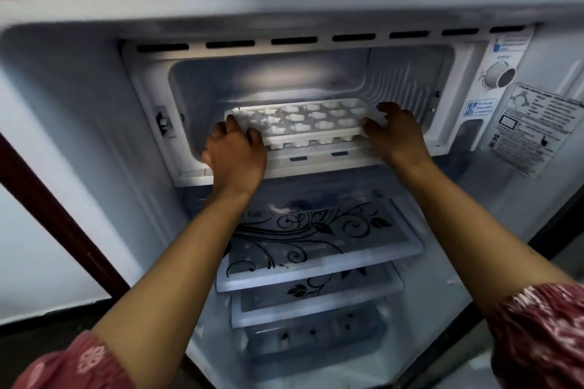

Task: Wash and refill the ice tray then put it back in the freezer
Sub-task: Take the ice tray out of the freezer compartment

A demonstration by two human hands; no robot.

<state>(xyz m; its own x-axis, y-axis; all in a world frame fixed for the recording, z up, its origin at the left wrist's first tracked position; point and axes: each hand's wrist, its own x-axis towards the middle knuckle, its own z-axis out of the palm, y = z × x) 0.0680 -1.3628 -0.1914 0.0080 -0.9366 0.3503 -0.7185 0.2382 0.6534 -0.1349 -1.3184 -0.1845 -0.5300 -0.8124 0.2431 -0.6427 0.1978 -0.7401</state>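
A white ice tray (303,121) with several rounded cells lies level at the mouth of the freezer compartment (404,79), at the top of an open fridge. My left hand (235,151) grips the tray's left end, fingers over the rim. My right hand (395,133) holds the right end, thumb on the front corner. Both arms reach in from below. The tray's front edge sits just above the freezer's front lip (284,167). I cannot tell what is in the cells.
A thermostat dial (499,76) and printed labels (534,133) sit right of the freezer. Below are glass shelves (316,249) with black floral print and a drawer (316,338). The dark red fridge door edge (57,215) runs down the left.
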